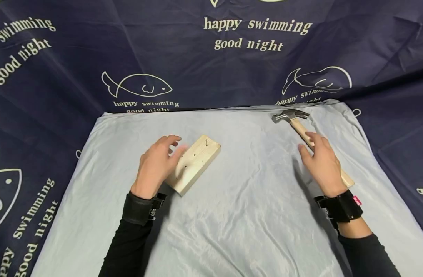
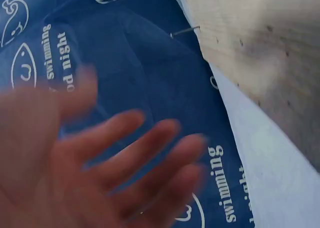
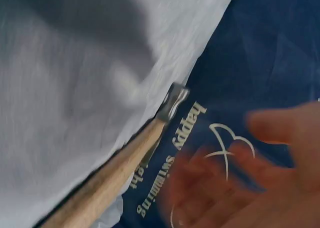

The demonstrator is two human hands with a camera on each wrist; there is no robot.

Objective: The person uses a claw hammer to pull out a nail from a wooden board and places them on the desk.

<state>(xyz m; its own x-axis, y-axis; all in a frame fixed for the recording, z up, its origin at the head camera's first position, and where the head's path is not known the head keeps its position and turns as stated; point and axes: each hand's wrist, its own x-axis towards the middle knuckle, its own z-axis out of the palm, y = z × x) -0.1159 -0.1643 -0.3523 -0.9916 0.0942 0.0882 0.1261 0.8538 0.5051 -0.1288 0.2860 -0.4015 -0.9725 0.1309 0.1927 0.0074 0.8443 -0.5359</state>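
A pale wooden block (image 1: 192, 169) lies slantwise left of centre, with small dark holes in its top. From its far end a nail (image 1: 206, 142) sticks up, also visible as a nail (image 2: 185, 32) in the left wrist view. My left hand (image 1: 156, 163) hovers at the block's left side, fingers loosely bent and apart, holding nothing. On the right lies a claw hammer (image 1: 301, 129), its steel head away from me and its wooden handle (image 3: 115, 178) toward me. Over that handle is my right hand (image 1: 322, 163), fingers relaxed and spread, hiding part of it.
A light grey-blue cloth (image 1: 253, 223) with wrinkles covers the table. Behind and at the sides hangs a dark blue curtain (image 1: 197, 77) printed with fish and lettering. Black straps (image 1: 341, 206) sit on both wrists.
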